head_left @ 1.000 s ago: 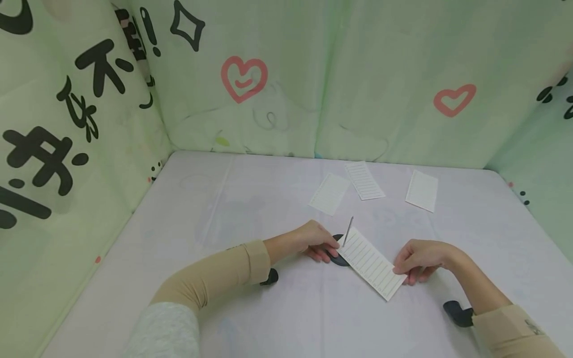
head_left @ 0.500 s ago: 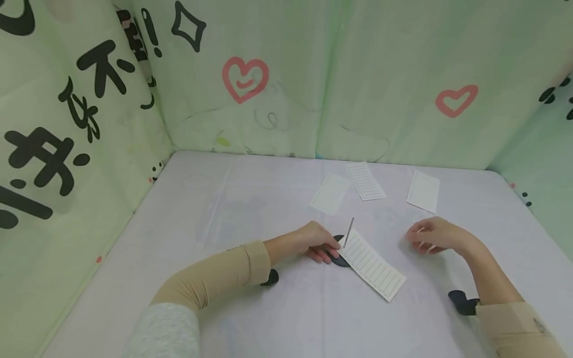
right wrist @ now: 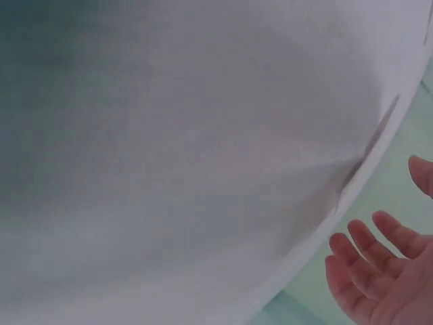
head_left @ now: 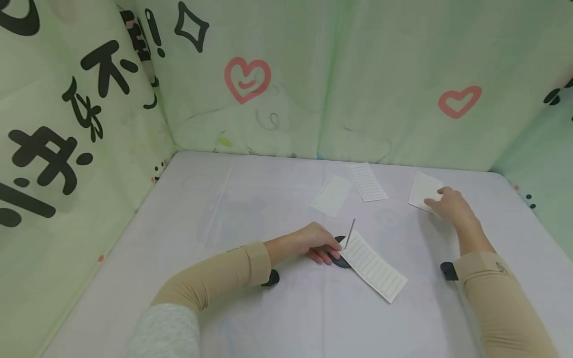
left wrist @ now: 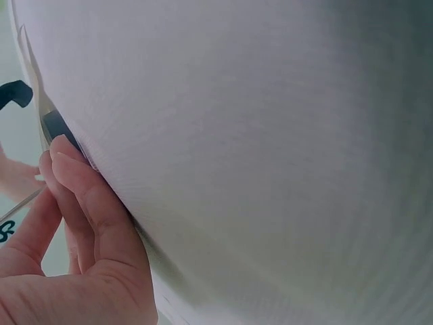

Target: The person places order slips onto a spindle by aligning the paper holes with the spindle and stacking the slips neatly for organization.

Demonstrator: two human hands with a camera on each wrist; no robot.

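A ruled paper slip lies slanted with its upper end at a thin metal spike, which rises from a round black base. My left hand pinches that end of the slip beside the spike. In the left wrist view, the fingers are next to the dark base. Farther back, my right hand hovers at a pale paper slip, covering its right side. Its thumb and fingers are spread, with nothing between them in the right wrist view.
Two more paper slips, a faint one and a ruled one, lie near the back of the white-covered table. A green printed curtain stands behind the table and along both sides.
My right hand has let go of the ruled slip's lower end and moved up and back to the pale slip at the right. The left hand stays at the spike.
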